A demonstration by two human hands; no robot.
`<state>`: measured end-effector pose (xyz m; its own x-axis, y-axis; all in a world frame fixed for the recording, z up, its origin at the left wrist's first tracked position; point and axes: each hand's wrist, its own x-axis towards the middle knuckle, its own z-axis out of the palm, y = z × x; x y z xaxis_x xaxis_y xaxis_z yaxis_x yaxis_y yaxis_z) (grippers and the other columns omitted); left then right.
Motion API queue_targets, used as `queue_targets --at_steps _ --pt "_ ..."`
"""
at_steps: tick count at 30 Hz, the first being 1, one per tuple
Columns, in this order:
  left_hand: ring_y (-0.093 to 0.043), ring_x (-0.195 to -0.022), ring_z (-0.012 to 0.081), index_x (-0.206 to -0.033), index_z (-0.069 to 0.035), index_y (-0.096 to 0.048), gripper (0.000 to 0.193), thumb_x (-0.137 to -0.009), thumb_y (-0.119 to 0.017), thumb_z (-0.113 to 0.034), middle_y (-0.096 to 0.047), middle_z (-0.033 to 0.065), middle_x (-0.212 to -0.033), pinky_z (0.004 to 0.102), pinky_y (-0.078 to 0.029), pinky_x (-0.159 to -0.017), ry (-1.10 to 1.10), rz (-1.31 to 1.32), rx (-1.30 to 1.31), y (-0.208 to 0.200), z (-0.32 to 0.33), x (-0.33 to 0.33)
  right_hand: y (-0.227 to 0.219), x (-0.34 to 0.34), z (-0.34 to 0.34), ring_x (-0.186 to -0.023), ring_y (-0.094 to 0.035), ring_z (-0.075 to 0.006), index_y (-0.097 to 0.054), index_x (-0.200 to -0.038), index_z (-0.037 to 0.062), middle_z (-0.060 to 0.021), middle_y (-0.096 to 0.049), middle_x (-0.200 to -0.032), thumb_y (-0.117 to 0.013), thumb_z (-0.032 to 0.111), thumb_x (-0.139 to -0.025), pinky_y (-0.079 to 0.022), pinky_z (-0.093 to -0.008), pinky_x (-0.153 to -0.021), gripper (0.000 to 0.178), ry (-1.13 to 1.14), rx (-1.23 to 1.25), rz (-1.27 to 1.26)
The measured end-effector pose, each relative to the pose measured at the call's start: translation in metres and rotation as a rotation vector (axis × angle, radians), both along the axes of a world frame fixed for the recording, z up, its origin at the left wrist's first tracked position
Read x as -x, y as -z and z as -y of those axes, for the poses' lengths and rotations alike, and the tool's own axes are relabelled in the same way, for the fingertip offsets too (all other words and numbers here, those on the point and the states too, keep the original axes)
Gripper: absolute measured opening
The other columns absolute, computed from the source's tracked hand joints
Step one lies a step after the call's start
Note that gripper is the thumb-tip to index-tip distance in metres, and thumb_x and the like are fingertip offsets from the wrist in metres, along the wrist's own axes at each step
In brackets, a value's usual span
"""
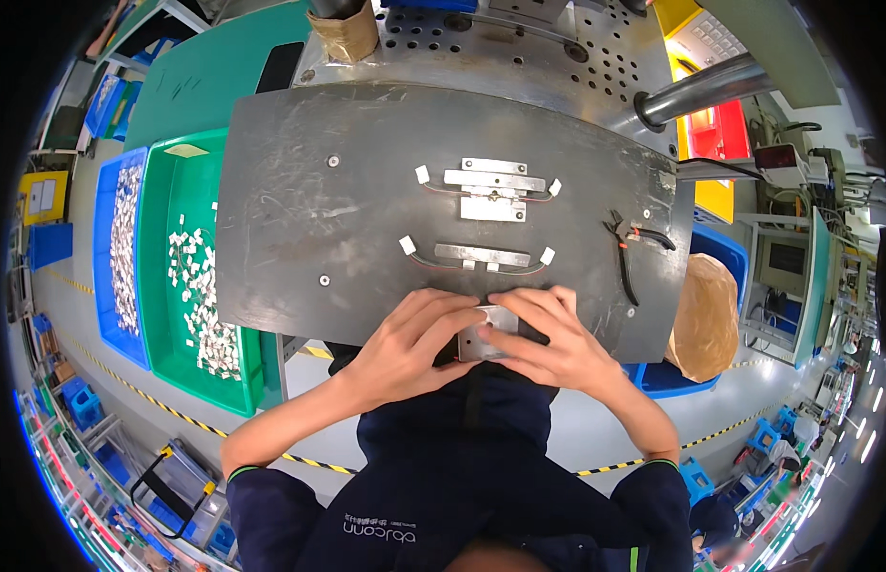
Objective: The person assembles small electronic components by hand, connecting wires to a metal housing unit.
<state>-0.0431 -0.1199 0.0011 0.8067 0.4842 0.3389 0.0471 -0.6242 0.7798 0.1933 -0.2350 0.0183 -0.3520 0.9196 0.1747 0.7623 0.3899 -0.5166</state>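
Between my hands, at the near edge of the dark work plate (281, 219), is a small silvery metal block (476, 345) with holes in it. My left hand (414, 338) closes on its left side, fingers bent over the top. My right hand (557, 343) grips it from the right, thumb lying across its face. Just beyond lies a metal bar (481, 255) with a thin wire cable (443, 265) along it, a white connector at each end. Farther off, a stepped metal fixture (493, 181) has a similar cable with white connectors (423, 174).
Cutting pliers (633, 250) with red and black handles lie on the right. Left of the plate stand a green bin (157, 257) and a blue bin (105, 257) full of white connectors. A brown paper bag (705, 319) sits at right; a perforated metal machine bed (500, 57) is behind.
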Motion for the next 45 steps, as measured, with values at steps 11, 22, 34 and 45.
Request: queue_targets --at_steps 11,22,34,45 --pt "-0.071 -0.108 0.0311 -0.129 -0.002 -0.070 0.068 -0.068 -0.097 -0.014 -0.074 0.0140 -0.121 0.0403 -0.058 -0.094 0.008 0.087 -0.049 -0.033 -0.124 -0.056 -0.027 -0.045 -0.108 -0.114 -0.064 -0.0288 -0.084 -0.114 0.0157 -0.0111 -0.071 -0.133 -0.091 0.020 -0.071 -0.044 -0.0411 -0.101 0.043 0.154 -0.159 -0.153" --pt "-0.068 -0.117 0.0315 -0.134 -0.004 -0.070 0.069 -0.070 -0.095 -0.013 -0.072 0.0128 -0.128 0.0428 -0.056 -0.101 0.062 0.050 -0.011 -0.008 -0.131 -0.061 -0.003 -0.050 -0.113 -0.119 -0.064 -0.0320 -0.081 -0.120 0.0117 -0.0136 -0.069 -0.139 -0.093 0.014 -0.070 -0.043 -0.0430 -0.107 0.051 0.152 -0.150 -0.172" --pt "-0.068 -0.120 0.0374 -0.130 -0.007 -0.072 0.065 -0.071 -0.095 -0.014 -0.073 0.0154 -0.126 0.0497 -0.051 -0.113 0.013 0.067 -0.046 0.008 -0.120 -0.062 0.015 -0.052 -0.100 -0.128 -0.064 -0.0370 -0.071 -0.127 0.0055 -0.0190 -0.069 -0.134 -0.096 0.012 -0.071 -0.051 -0.0462 -0.107 0.062 0.253 -0.061 -0.371" --pt "-0.071 -0.113 0.0287 -0.130 -0.008 -0.073 0.065 -0.078 -0.090 -0.043 -0.076 0.0127 -0.124 0.0418 -0.053 -0.101 -0.068 -0.232 -0.006 -0.101 -0.281 -0.202 -0.067 -0.174 -0.255 -0.118 -0.063 -0.0199 -0.071 -0.128 -0.0001 -0.0093 -0.071 -0.126 -0.097 0.010 -0.071 -0.049 -0.0359 -0.105 0.064 0.437 -0.297 -0.658"
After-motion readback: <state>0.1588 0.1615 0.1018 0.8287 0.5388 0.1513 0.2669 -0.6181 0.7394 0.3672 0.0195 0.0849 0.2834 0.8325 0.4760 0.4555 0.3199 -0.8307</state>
